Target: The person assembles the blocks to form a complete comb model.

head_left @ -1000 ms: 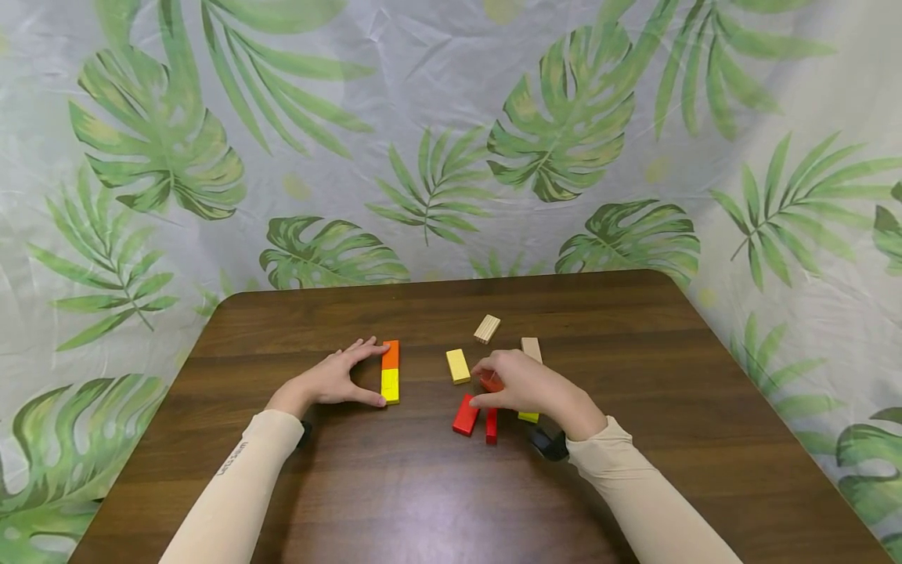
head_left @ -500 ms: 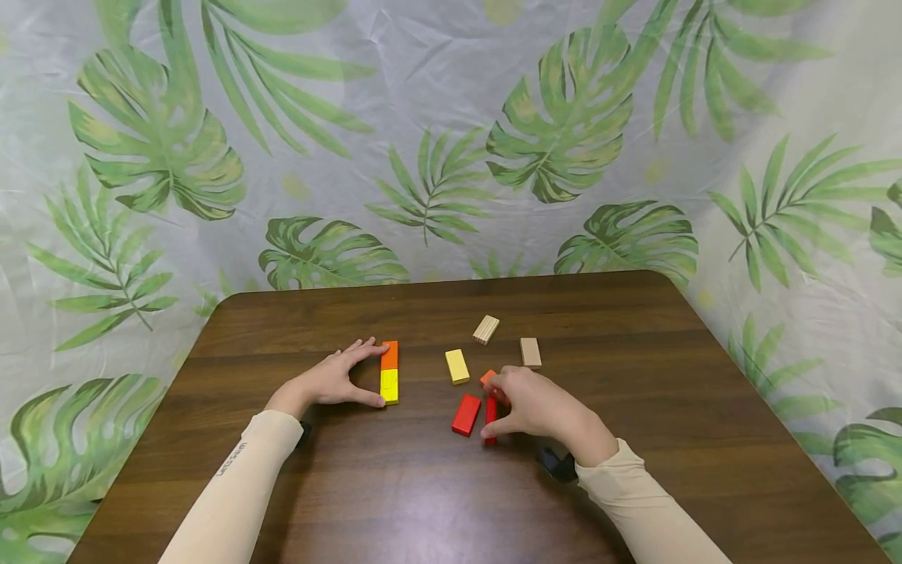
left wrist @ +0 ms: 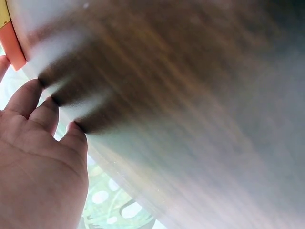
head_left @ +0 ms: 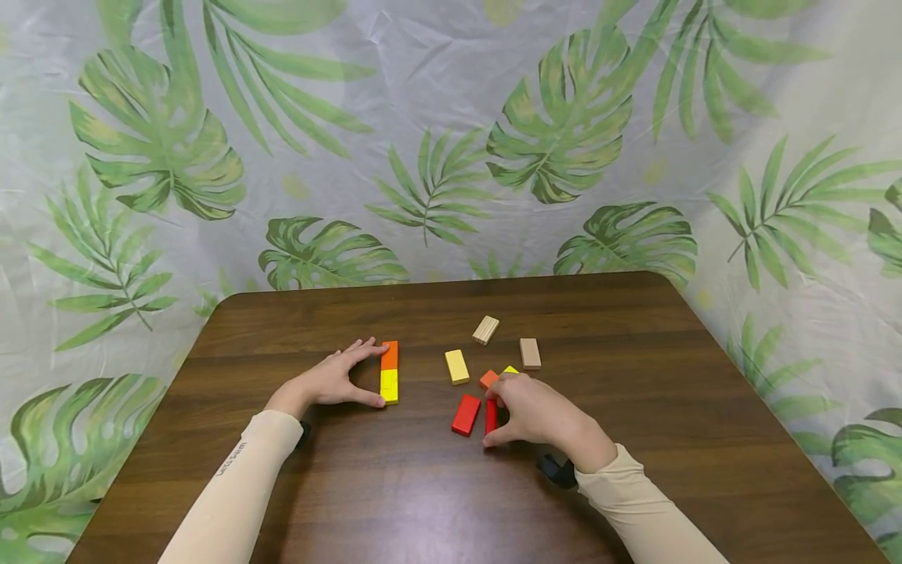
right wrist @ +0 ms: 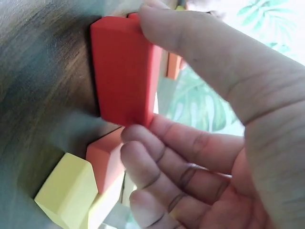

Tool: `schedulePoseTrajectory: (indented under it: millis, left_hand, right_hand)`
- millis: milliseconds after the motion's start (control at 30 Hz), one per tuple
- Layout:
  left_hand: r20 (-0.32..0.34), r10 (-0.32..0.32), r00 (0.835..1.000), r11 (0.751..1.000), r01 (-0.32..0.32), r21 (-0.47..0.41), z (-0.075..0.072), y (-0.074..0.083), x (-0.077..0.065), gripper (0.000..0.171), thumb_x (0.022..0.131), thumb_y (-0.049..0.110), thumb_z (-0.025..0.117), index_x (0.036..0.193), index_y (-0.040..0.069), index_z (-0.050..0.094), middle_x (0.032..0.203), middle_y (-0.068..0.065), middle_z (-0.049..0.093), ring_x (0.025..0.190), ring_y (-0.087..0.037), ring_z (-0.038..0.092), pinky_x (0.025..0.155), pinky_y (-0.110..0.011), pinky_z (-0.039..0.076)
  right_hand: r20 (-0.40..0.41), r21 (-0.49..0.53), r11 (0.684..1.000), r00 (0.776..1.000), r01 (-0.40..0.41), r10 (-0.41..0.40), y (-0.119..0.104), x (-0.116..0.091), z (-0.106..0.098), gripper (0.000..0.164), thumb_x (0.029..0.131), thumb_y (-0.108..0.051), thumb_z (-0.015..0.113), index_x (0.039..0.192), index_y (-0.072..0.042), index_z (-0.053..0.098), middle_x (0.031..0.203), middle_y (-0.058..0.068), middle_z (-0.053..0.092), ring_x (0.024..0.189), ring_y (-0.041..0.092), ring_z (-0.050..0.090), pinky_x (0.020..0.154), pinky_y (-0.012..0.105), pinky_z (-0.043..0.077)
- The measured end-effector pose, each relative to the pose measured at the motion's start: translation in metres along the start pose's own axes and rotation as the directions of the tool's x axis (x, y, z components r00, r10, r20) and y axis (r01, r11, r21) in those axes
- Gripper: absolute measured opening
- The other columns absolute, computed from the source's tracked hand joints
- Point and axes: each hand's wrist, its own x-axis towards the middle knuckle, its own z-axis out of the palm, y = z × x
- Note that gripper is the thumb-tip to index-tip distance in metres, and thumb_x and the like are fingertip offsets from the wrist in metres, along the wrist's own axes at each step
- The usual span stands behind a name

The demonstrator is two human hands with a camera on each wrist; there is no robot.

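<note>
The left hand [head_left: 331, 377], spread wide, only touches an orange block [head_left: 391, 357] and a yellow block [head_left: 390, 387] at its three o'clock. Beyond lies a flat red block [head_left: 466, 414]; at its three o'clock, a narrow red block [head_left: 491, 415] is pinched endwise in the part-closed grip of the right hand [head_left: 543, 411].

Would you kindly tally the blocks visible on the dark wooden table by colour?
Red rectangular blocks: 2
Orange rectangular blocks: 2
Bright yellow rectangular blocks: 2
Pale yellow rectangular block: 1
Striped beige wood-grained block: 1
Plain tan rectangular block: 1
Total visible: 9
</note>
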Motion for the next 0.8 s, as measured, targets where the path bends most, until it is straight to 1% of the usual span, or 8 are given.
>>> schedulePoseTrajectory:
  millis: [233,300,433,600,700,800]
  left_hand:
    - [-0.013,0.003,1.000,1.000,-0.003,-0.016,-0.002,-0.003,-0.005,0.102,0.083,0.051,0.091,0.167,0.021,0.040,0.180,-0.015,0.019,0.169,-0.041,0.009,0.131,-0.073,0.008]
    - [-0.013,0.004,1.000,1.000,-0.004,-0.019,-0.003,-0.003,-0.005,0.102,0.084,0.051,0.091,0.167,0.021,0.040,0.181,-0.015,0.019,0.169,-0.041,0.008,0.131,-0.073,0.007]
    - [-0.004,0.007,1.000,1.000,-0.007,-0.020,-0.002,-0.001,-0.004,0.102,0.084,0.051,0.090,0.168,0.021,0.040,0.181,-0.015,0.019,0.169,-0.041,0.008,0.132,-0.072,0.007]
    - [-0.008,0.002,1.000,1.000,-0.002,-0.015,-0.001,-0.003,-0.003,0.101,0.084,0.051,0.090,0.167,0.020,0.041,0.180,-0.016,0.020,0.169,-0.042,0.009,0.132,-0.073,0.008]
    - [-0.009,-0.002,1.000,1.000,0.002,-0.014,-0.001,-0.002,-0.004,0.101,0.084,0.051,0.090,0.167,0.020,0.041,0.181,-0.015,0.019,0.169,-0.041,0.008,0.132,-0.072,0.007]
    - [-0.006,0.007,1.000,1.000,-0.007,-0.013,-0.001,0.000,-0.001,0.101,0.084,0.052,0.090,0.167,0.020,0.041,0.181,-0.015,0.019,0.169,-0.040,0.008,0.133,-0.071,0.007]
  right_hand:
    - [-0.040,0.081,0.994,0.997,0.070,-0.067,-0.001,0.006,0.000,0.046,0.077,-0.034,0.097,0.109,-0.006,0.078,0.087,-0.003,0.062,0.080,0.008,0.054,0.073,0.023,0.049]
    - [-0.052,0.090,0.992,0.995,0.086,-0.082,-0.002,0.007,0.001,0.047,0.078,-0.035,0.096,0.110,-0.006,0.078,0.090,-0.003,0.062,0.081,0.008,0.055,0.074,0.022,0.050]
    - [-0.082,0.100,0.991,0.993,0.092,-0.084,-0.005,0.007,0.002,0.048,0.078,-0.037,0.096,0.112,-0.007,0.078,0.092,-0.003,0.063,0.082,0.009,0.056,0.075,0.022,0.050]
    - [-0.104,0.123,0.984,0.988,0.130,-0.117,-0.011,0.010,0.004,0.050,0.080,-0.040,0.095,0.115,-0.008,0.078,0.092,0.002,0.066,0.082,0.016,0.060,0.074,0.022,0.049]
    - [-0.104,0.136,0.980,0.986,0.144,-0.131,-0.016,0.012,0.005,0.052,0.081,-0.039,0.094,0.118,-0.007,0.079,0.096,0.004,0.067,0.084,0.021,0.065,0.074,0.022,0.051]
    - [-0.113,0.129,0.980,0.984,0.150,-0.135,-0.020,0.014,0.006,0.054,0.081,-0.040,0.094,0.120,-0.007,0.079,0.097,0.003,0.067,0.086,0.022,0.066,0.075,0.021,0.052]
